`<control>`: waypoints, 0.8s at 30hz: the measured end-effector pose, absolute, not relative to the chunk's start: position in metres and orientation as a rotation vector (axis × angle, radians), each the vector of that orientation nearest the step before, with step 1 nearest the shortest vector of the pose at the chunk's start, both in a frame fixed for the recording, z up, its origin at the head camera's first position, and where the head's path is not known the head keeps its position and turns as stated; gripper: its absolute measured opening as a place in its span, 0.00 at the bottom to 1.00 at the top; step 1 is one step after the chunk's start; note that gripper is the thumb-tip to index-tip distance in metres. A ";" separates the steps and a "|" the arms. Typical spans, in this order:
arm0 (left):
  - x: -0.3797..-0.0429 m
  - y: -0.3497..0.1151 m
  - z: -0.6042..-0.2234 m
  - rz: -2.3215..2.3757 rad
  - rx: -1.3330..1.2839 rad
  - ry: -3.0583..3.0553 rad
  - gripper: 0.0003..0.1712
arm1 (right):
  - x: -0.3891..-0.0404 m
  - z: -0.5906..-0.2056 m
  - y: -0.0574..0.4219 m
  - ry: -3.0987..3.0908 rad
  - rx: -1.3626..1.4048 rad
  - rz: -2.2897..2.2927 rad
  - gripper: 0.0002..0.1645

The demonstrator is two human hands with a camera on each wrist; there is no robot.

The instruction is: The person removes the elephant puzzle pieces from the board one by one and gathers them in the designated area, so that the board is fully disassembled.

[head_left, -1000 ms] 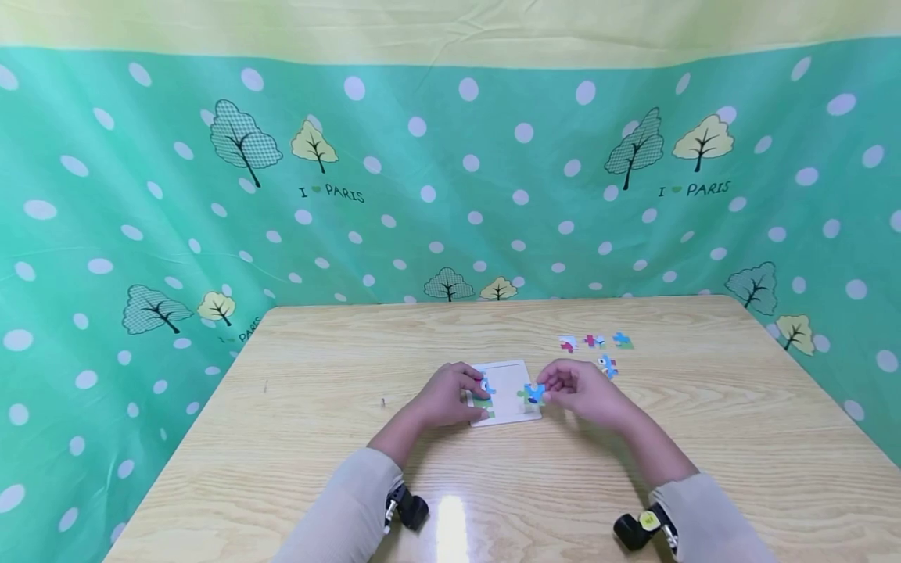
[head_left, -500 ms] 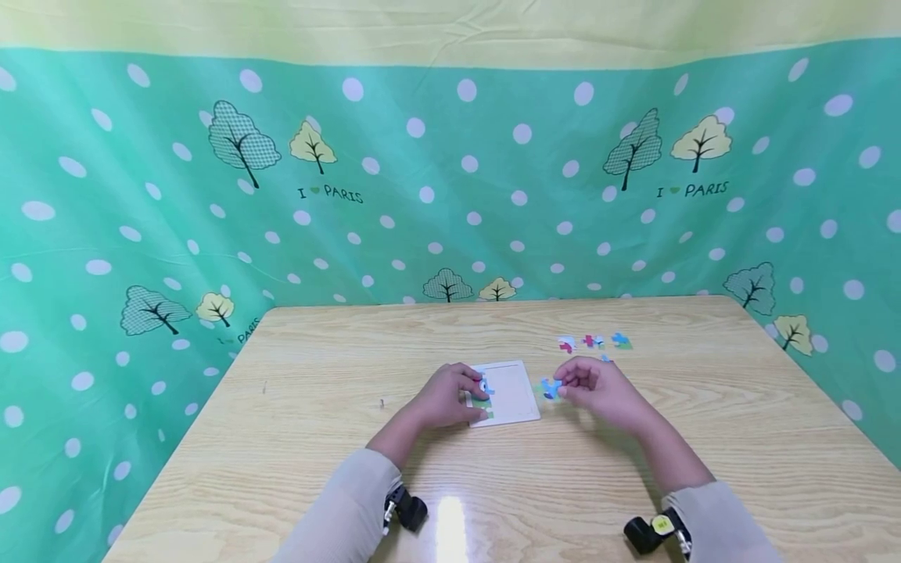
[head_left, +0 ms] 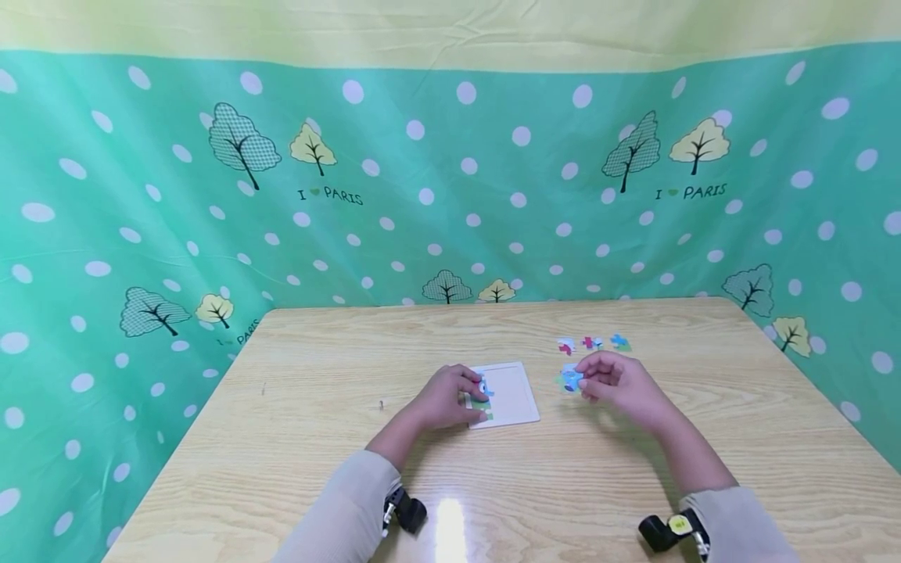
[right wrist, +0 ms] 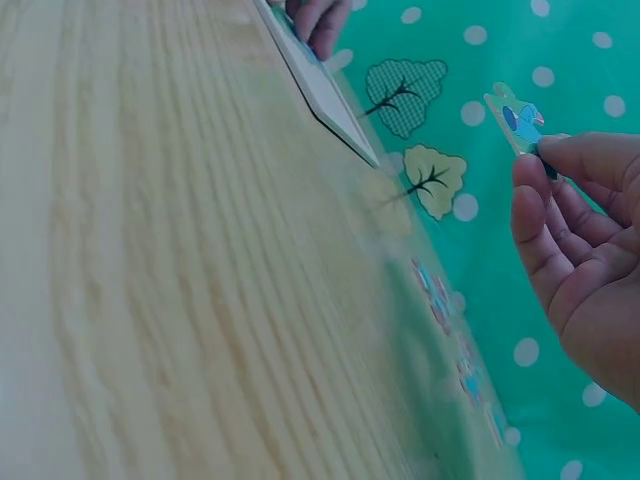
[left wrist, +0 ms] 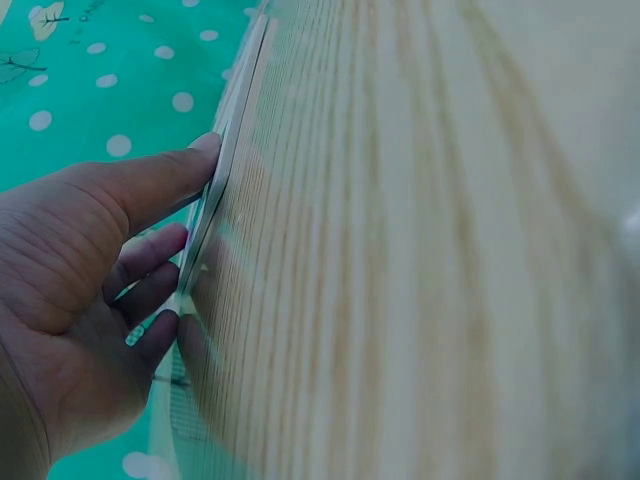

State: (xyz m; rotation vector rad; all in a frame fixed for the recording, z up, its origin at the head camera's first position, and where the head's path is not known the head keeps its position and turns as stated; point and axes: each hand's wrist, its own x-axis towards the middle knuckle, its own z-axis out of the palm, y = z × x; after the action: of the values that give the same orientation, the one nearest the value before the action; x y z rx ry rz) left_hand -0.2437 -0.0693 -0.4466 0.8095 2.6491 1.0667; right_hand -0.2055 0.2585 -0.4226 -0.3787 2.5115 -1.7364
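The person's right hand [head_left: 622, 385] pinches a blue-and-green puzzle piece [head_left: 572, 378] between thumb and fingertips, raised above the worktop [head_left: 317, 375] to the right of the white puzzle tray [head_left: 512, 391] and apart from it. The fingertips cover one edge of that piece; the right wrist view shows it tilted, its printed side at a slant, so its full outline is hard to read.

The left hand [head_left: 446, 397] rests at the tray's left side, thumb and fingers spread apart with their tips touching it. They partly hide the fitted pieces [head_left: 482, 405] along that side, where an eye, some blue and some green show; how many pieces lie there cannot be told. In the left wrist view the tray is seen almost edge-on, its upper face too foreshortened to make out.

Beyond the right hand, three loose pieces lie in a row: a white-and-red piece [head_left: 566, 346], a red-and-blue piece [head_left: 593, 342] and a blue-and-green one [head_left: 620, 342]. The right wrist view shows loose pieces only as blurred slivers.

The sleeves [head_left: 345, 508] are cut off by the lower border. Behind hangs a green dotted cloth [head_left: 493, 133], running out of view above and at both sides.
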 end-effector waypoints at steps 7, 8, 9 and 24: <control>-0.244 -0.070 -0.447 1.058 0.811 2.655 0.11 | -0.204 -0.418 0.270 2.547 -0.308 -1.734 0.14; -0.244 -0.070 -0.448 1.057 0.812 2.656 0.11 | -0.204 -0.418 0.272 2.555 -0.300 -1.729 0.14; -0.245 -0.070 -0.448 1.058 0.813 2.656 0.11 | -0.203 -0.417 0.274 2.561 -0.288 -1.727 0.14; -0.244 -0.071 -0.450 1.057 0.823 2.664 0.12 | -0.202 -0.415 0.300 2.675 -0.165 -1.676 0.18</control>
State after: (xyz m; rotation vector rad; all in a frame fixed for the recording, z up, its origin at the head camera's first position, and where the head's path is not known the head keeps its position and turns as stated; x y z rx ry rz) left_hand -0.2442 -0.0712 -0.4502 0.8230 2.6640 1.0571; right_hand -0.2017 0.2999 -0.4147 -0.1650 2.6746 -1.6761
